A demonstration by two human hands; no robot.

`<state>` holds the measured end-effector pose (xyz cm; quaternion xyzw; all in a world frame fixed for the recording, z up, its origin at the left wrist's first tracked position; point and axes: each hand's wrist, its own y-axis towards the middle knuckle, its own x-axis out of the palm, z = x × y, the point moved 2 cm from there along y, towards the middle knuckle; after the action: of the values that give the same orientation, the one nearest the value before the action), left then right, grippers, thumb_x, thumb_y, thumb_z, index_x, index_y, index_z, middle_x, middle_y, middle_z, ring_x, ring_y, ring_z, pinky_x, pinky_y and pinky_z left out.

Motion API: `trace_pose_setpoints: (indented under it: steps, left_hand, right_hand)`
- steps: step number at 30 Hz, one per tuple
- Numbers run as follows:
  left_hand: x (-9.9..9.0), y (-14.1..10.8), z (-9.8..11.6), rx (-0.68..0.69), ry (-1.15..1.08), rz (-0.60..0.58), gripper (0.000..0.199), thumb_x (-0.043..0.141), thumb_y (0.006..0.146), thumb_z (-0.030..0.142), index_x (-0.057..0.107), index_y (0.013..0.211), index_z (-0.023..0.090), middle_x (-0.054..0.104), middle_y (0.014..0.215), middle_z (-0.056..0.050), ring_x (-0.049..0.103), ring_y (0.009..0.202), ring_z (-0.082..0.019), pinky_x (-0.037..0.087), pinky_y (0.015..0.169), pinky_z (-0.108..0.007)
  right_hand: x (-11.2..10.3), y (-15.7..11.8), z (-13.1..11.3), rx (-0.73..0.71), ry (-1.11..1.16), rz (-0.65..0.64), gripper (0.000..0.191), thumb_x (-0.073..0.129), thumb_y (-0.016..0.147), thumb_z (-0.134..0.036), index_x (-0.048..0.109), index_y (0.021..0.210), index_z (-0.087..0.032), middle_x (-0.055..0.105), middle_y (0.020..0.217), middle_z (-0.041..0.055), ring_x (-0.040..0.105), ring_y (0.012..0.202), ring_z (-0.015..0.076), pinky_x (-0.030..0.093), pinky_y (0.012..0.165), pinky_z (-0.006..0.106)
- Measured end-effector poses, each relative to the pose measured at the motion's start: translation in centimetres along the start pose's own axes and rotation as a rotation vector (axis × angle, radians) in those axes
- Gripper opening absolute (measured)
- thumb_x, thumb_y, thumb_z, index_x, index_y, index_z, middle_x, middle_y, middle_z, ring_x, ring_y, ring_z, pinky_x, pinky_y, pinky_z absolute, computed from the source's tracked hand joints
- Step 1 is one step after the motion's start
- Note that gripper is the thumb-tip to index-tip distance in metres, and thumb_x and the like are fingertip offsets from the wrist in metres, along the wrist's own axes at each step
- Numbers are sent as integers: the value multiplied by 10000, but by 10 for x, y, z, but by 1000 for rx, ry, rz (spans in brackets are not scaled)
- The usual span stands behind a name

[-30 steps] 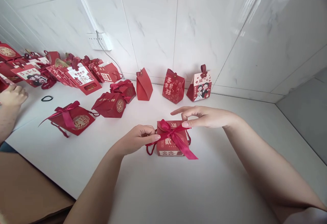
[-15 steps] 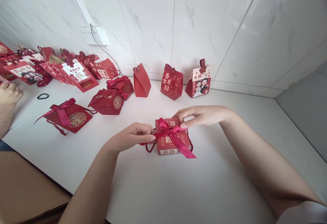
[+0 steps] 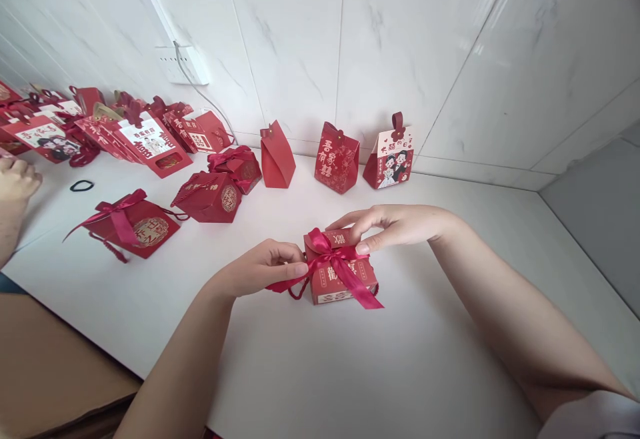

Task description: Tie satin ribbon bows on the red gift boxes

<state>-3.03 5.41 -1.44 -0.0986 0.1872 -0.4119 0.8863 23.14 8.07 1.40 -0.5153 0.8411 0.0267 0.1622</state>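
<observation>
A red paper gift box point(image 3: 345, 285) with gold lettering lies on the white table, a dark pink satin ribbon point(image 3: 345, 277) tied in a bow over its top. On the box's left side my left hand point(image 3: 263, 267) is closed, thumb and fingers pinching the ribbon. My right hand point(image 3: 390, 229) is at the back right corner; its thumb and index finger close on the right side of the bow, while other fingers lie along the box's back edge. A twisted red cord point(image 3: 299, 291) sticks out at the left, under the ribbon.
Red gift boxes point(image 3: 213, 197) stand to the left, and upright ones point(image 3: 337, 159) line the tiled wall. Several more point(image 3: 155, 142) crowd the far left. A black loop point(image 3: 82, 186) lies near another person's hand point(image 3: 20, 179). A cardboard box point(image 3: 60, 365) is below the table edge.
The box has turned slightly and its front side shows more. My right fingers have stretched along its back edge. The ribbon's left tail sticks out further past my left hand.
</observation>
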Motion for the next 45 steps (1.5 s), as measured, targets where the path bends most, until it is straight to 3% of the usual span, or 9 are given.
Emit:
trace_pose_setpoints:
  steps: [2, 7, 12, 17, 23, 30, 37, 41, 45]
  left_hand:
    - [1, 1, 0, 4, 17, 26, 375, 615, 866, 443, 510, 663, 147, 418, 718, 6, 345, 579, -80, 290, 532, -250]
    - [4, 3, 1, 12, 54, 70, 374, 609, 872, 462, 537, 677, 151, 432, 687, 16, 370, 591, -88, 304, 554, -249]
    - [9, 6, 2, -6, 110, 161, 405, 647, 838, 475, 515, 632, 153, 442, 654, 21, 374, 584, -91, 305, 552, -247]
    - [14, 8, 5, -24, 77, 197, 416, 693, 797, 469, 509, 597, 154, 446, 619, 27, 386, 585, -95, 318, 552, -239]
    - [13, 8, 5, -8, 64, 206, 405, 698, 789, 469, 524, 606, 152, 461, 650, 22, 403, 599, -97, 331, 561, -239]
    - [18, 7, 7, -55, 103, 195, 373, 704, 773, 505, 577, 719, 158, 556, 719, 3, 475, 641, -115, 361, 568, -238]
    - [21, 7, 7, -109, 148, 196, 467, 697, 752, 557, 459, 654, 167, 400, 608, 47, 377, 567, -92, 292, 522, -228]
    - [21, 6, 8, -119, 173, 205, 436, 695, 756, 556, 525, 670, 163, 478, 625, 32, 424, 580, -104, 316, 532, -237]
    - [20, 7, 9, -109, 156, 180, 395, 679, 779, 545, 607, 740, 159, 612, 704, -14, 555, 664, -154, 398, 591, -263]
  right_hand:
    - [3, 2, -2, -22, -22, 43, 243, 657, 866, -410, 660, 772, -186, 571, 1355, 60, 526, 1264, 251, 421, 996, 334]
    - [18, 8, -9, -47, -238, 326, 245, 672, 845, -446, 609, 882, -212, 588, 1312, 84, 486, 1296, 267, 436, 945, 352]
    - [36, 15, -13, -27, -475, 402, 106, 621, 861, -310, 607, 851, -206, 575, 1302, 103, 502, 1276, 268, 437, 932, 359]
    - [38, 16, -13, -14, -509, 374, 44, 601, 828, -216, 571, 796, -212, 619, 1184, 95, 456, 1329, 260, 447, 927, 354]
    - [38, 12, -16, 34, -543, 381, 87, 596, 804, -189, 548, 736, -212, 594, 1231, 108, 458, 1329, 268, 471, 895, 360]
    - [43, 9, -25, -167, -601, 354, 138, 603, 801, -126, 558, 896, -216, 572, 1283, 106, 404, 1376, 253, 461, 963, 361]
    - [42, 9, -21, -102, -668, 339, 52, 561, 855, -162, 578, 830, -205, 577, 1280, 124, 437, 1350, 269, 436, 990, 403]
    - [39, 6, -24, -93, -649, 280, 91, 581, 822, -132, 573, 772, -208, 589, 1252, 113, 459, 1320, 295, 457, 930, 401]
    - [34, 2, -26, -78, -602, 220, 95, 574, 831, -133, 599, 792, -217, 613, 1200, 80, 578, 1127, 263, 480, 835, 372]
